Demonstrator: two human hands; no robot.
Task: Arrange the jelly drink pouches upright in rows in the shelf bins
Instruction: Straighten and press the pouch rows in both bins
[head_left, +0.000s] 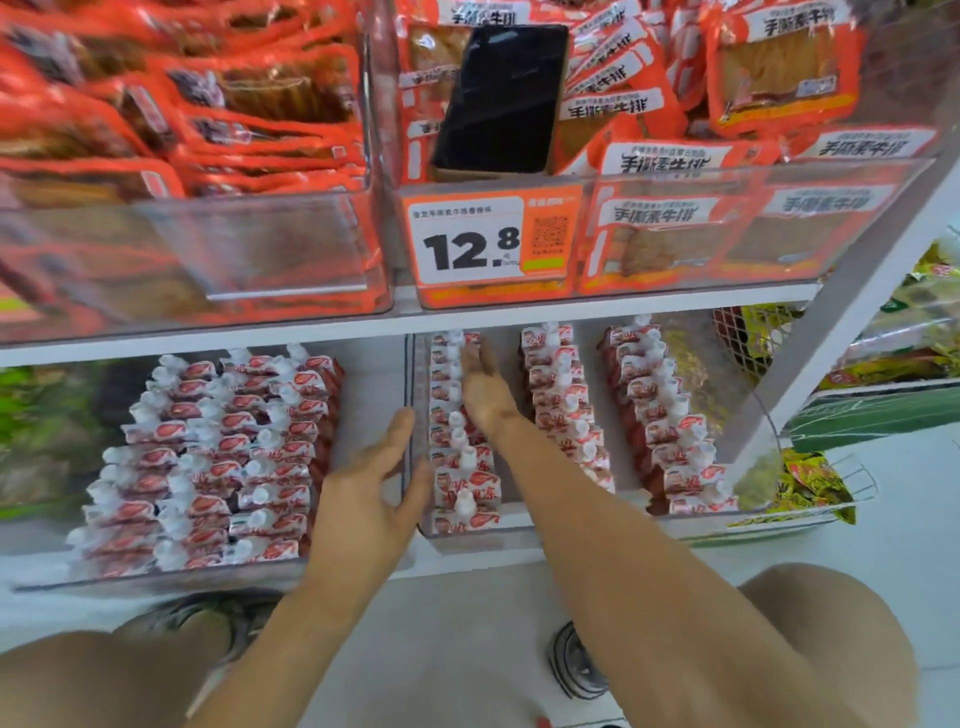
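Red-and-white jelly drink pouches with white caps stand upright in two clear bins on the lower shelf. The left bin (208, 577) holds three tight rows (218, 462). The right bin (571, 530) holds three separated rows: left row (462, 467), middle row (563, 405), right row (670, 426). My right hand (483, 384) reaches deep into the right bin, fingers straight, lying flat against the right side of its left row. My left hand (369, 488) is spread open at the wall between the bins, thumb touching the front pouches of that row.
The shelf above carries clear bins of orange snack packs (208, 119), a black phone (504, 98) lying on them, and a 12.8 price tag (488, 239). A wire basket with yellow packs (800, 478) sits at right. My knees and shoes are below on the white floor.
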